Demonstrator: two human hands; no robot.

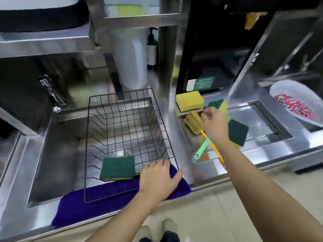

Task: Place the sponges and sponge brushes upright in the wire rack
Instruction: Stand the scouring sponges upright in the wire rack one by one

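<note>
A black wire rack (122,109) sits over the steel sink. One green-and-yellow sponge (118,168) stands upright near the rack's front. My left hand (160,179) rests flat on the rack's front right corner, fingers spread, holding nothing. To the right lie a yellow sponge (189,100), a green-topped sponge (218,103), another green sponge (237,131), and a yellow sponge brush (193,123) with an orange handle, crossed by a green handle (202,149). My right hand (214,124) hovers over this pile, fingers curled near the green-topped sponge; whether it touches it is unclear.
A purple cloth (97,205) lies under the rack on the sink's front edge. A tap (50,91) stands at the back left. A white colander (297,103) with pink contents sits far right. A white container (131,56) and pump bottle (152,48) stand behind.
</note>
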